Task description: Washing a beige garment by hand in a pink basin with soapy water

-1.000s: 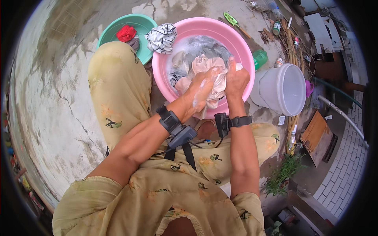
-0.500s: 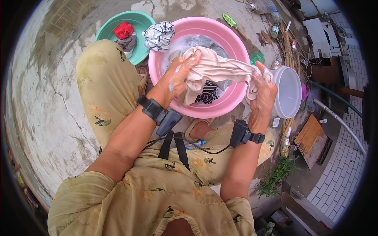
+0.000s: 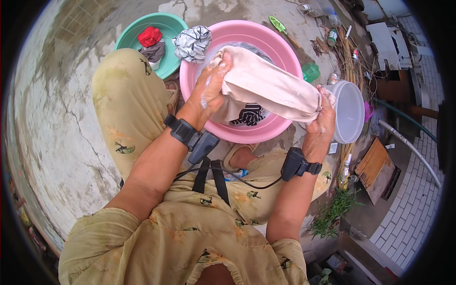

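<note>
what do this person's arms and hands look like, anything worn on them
The left hand and right hand are ungloved; white suds mark the left. Each wrist wears a black strap with a boxy dark module and thin cable. The sleeves are short and khaki.

Bare forearms (image 3: pixel 154 173) slant up from the lower frame, the soapy left hand (image 3: pixel 212 85) gripping near upper centre, the right hand (image 3: pixel 325 118) gripping right of centre.

Cloth (image 3: pixel 273 88) above basin (image 3: pixel 281 47) — second basin (image 3: pixel 129 40) left, bucket (image 3: pixel 349 114) right.
</note>
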`<move>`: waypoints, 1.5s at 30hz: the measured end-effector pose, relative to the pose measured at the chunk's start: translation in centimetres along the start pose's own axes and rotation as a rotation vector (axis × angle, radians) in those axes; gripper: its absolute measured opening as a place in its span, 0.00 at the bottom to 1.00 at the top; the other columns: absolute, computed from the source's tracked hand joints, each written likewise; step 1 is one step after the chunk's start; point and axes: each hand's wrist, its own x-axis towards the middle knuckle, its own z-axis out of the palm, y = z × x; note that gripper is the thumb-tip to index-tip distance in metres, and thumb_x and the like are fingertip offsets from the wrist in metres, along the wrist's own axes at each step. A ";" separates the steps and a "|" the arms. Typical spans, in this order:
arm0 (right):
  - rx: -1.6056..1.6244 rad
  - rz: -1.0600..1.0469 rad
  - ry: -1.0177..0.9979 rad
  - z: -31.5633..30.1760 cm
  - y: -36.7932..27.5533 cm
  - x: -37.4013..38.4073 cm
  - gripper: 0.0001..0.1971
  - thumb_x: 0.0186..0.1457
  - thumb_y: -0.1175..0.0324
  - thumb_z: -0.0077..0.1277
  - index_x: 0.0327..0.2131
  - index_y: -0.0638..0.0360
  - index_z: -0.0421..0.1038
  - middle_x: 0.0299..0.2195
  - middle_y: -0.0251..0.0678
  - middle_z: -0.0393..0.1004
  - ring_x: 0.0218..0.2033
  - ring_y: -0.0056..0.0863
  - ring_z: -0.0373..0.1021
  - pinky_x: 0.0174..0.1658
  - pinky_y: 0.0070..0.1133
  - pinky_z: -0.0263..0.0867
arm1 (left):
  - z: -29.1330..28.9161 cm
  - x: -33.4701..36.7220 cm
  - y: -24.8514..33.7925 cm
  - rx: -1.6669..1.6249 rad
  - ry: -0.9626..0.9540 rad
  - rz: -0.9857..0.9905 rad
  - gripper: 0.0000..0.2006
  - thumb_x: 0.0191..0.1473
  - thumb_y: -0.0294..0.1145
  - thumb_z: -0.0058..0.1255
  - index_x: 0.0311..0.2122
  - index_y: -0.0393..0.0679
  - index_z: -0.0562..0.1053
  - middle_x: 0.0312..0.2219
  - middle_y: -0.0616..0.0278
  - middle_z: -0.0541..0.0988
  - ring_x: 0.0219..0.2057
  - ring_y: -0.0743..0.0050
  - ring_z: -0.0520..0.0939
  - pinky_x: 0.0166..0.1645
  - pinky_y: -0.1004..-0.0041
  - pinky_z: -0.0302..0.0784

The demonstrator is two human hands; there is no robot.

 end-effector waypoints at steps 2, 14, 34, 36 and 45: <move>0.034 0.041 -0.005 -0.3 0.0 0.2 0.06 0.52 0.76 0.51 0.34 0.66 0.69 0.32 0.40 0.74 0.32 0.28 0.72 0.39 0.27 0.72 | 0.3 -0.2 0.3 -0.064 -0.018 -0.059 0.17 0.55 0.42 0.50 0.45 0.44 0.67 0.39 0.65 0.73 0.41 0.75 0.74 0.48 0.74 0.70; 0.045 0.075 -0.068 -0.2 0.1 -0.2 0.06 0.54 0.71 0.51 0.31 0.64 0.70 0.30 0.39 0.74 0.29 0.28 0.72 0.34 0.26 0.72 | 0.5 -0.4 0.7 -0.089 -0.096 -0.145 0.24 0.55 0.50 0.45 0.50 0.43 0.65 0.45 0.60 0.73 0.47 0.69 0.74 0.52 0.68 0.70; -0.171 -0.064 -0.115 0.3 -0.9 -1.4 0.06 0.52 0.78 0.50 0.35 0.64 0.68 0.31 0.36 0.72 0.32 0.24 0.71 0.37 0.23 0.69 | 0.1 -1.2 1.8 0.226 -0.244 -0.363 0.25 0.40 0.23 0.63 0.46 0.34 0.67 0.39 0.56 0.75 0.38 0.69 0.78 0.43 0.72 0.76; 0.071 0.024 -0.133 0.0 -1.1 -1.1 0.07 0.54 0.76 0.50 0.37 0.63 0.68 0.33 0.38 0.73 0.36 0.27 0.71 0.41 0.25 0.70 | -1.1 -1.0 1.2 0.337 -0.270 -0.469 0.23 0.40 0.24 0.63 0.44 0.33 0.69 0.36 0.57 0.77 0.34 0.71 0.79 0.37 0.75 0.76; -0.082 0.048 -0.286 1.1 -2.3 -3.0 0.13 0.47 0.82 0.52 0.40 0.65 0.67 0.35 0.40 0.72 0.38 0.30 0.71 0.45 0.25 0.68 | -2.5 0.6 -0.2 -0.026 -0.086 -0.243 0.15 0.52 0.30 0.54 0.44 0.37 0.69 0.36 0.60 0.76 0.34 0.73 0.78 0.37 0.74 0.77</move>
